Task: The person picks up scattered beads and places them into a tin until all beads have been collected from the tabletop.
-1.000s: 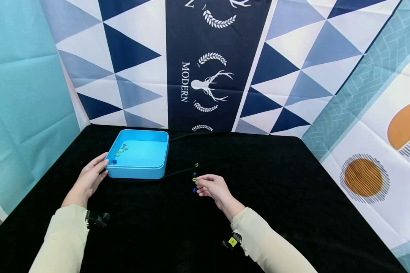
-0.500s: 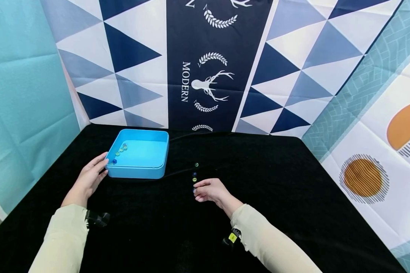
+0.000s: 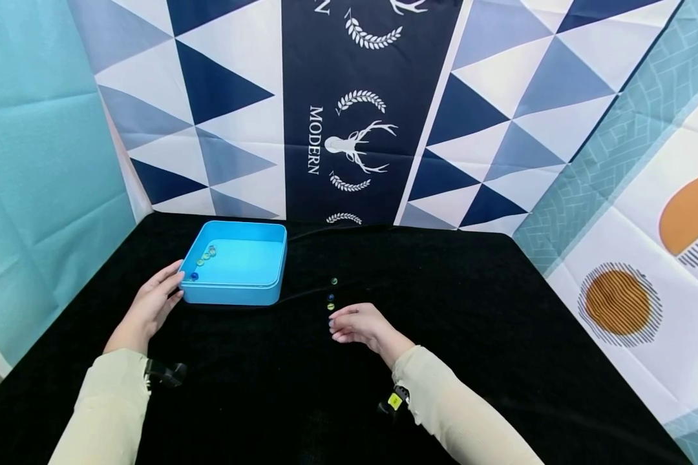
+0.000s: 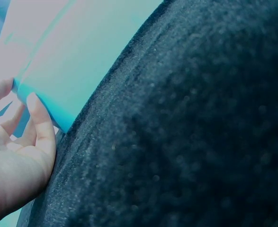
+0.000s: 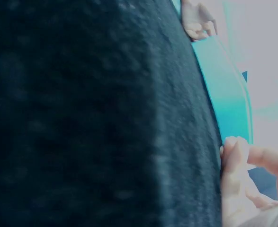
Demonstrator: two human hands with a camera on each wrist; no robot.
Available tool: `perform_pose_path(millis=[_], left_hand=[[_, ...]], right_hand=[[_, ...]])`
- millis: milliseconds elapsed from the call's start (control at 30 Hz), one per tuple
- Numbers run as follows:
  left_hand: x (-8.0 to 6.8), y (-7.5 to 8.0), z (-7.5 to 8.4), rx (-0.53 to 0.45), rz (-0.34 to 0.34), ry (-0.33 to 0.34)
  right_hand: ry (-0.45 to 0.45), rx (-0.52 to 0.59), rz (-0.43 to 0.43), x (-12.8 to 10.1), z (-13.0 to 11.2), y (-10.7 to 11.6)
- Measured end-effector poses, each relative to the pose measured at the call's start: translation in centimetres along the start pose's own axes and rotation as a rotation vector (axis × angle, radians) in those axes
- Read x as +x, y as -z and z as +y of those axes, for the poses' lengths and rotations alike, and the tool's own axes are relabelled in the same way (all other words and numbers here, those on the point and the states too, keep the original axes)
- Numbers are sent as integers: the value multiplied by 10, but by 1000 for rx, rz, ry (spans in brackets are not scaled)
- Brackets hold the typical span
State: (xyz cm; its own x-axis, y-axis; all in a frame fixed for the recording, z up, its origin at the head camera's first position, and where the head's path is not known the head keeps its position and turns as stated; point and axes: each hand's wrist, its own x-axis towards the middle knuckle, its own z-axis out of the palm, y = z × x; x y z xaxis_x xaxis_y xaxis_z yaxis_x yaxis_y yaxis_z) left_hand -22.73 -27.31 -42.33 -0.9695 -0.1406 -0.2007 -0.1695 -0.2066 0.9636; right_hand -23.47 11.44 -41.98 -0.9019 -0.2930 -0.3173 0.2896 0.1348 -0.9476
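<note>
Fingertips (image 3: 334, 321) of right hand (image 3: 360, 325) curled at a small blue glass bead, pinch unclear; left hand (image 3: 148, 305), fingers straight, braces square blue plastic tray (image 3: 266, 292). Roll bead into pads w/ light pressure.

I counted three marbles lying loose on the black cloth (image 3: 488, 336): a green marble (image 3: 334, 281) farthest from me, a blue marble (image 3: 331, 296) below it, and a yellow-green marble (image 3: 330, 306) nearest my right hand (image 3: 360, 325). Whether a fourth sat under my fingertips I could not tell. There was one blue tray (image 3: 250, 292), and in it I made out about five marbles: one dark blue marble (image 3: 194, 276) by the near left corner and a short row of four greenish marbles (image 3: 206, 254) along the left wall, too small to count surely. My two hands were there, the left hand (image 3: 151, 303) against the tray.
</note>
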Motion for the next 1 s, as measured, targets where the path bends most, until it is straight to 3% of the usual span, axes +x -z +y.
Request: perform_pose_path(millis=[233, 667, 1000], left_hand=[[-1, 1, -1, -11, -8, -2], [1, 1, -1, -18, -10, -14], [0, -1, -1, -4, -4, -12]], right_hand=[[-16, 135, -1, 1, 0, 1], [63, 297, 40, 10, -3, -13], [101, 358, 76, 17, -12, -30]])
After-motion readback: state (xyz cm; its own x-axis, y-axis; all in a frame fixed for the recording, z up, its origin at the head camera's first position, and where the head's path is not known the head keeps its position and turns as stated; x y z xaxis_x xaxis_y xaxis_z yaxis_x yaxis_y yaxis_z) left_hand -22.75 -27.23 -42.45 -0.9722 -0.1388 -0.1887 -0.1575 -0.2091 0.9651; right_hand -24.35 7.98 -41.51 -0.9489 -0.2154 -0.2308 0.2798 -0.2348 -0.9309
